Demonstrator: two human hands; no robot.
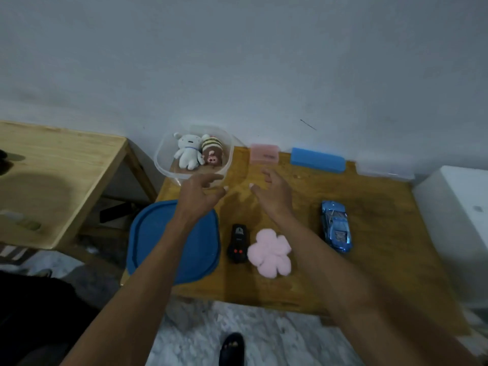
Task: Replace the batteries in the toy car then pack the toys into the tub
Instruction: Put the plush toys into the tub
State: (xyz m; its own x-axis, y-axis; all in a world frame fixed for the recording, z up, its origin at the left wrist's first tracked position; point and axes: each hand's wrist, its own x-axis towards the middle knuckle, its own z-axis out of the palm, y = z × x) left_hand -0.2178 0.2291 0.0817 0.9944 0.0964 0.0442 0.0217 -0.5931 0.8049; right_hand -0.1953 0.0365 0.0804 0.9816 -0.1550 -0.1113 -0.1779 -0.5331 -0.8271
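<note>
Packing step, by the look of it. The clear tub [194, 154] sits at the far left corner of the small wooden table [369, 233], against the wall, with two plush toys already in it: a white bear [188, 151] and a striped brown one [212, 151] side by side. Its blue lid [155, 241] lies off, flat at the near left edge of the table.

Both hands are out over the table and hold nothing. The left hand [199, 192] hangs just in front of the tub's near rim, fingers loosely spread; I cannot tell if it touches the rim. The right hand [272, 192] is beside it, fingers relaxed and open, over bare wood.

Still on the table: the pink flower plush [270, 253] near the front, a black car [238, 243] just left of it, nearly touching, and the blue toy car [336, 225] well apart to the right. Whether any battery swap is done cannot be told from here. A pink box [264, 154] and a blue box [318, 159] sit along the wall.

Next move, my guess: bring a hand toward the near edge, pick up the pink plush or a car, carry it to the tub and drop it beside the two plushes. Room in there looks tight, so the cars may need to go in on edge or on top. Lid goes on last.
</note>
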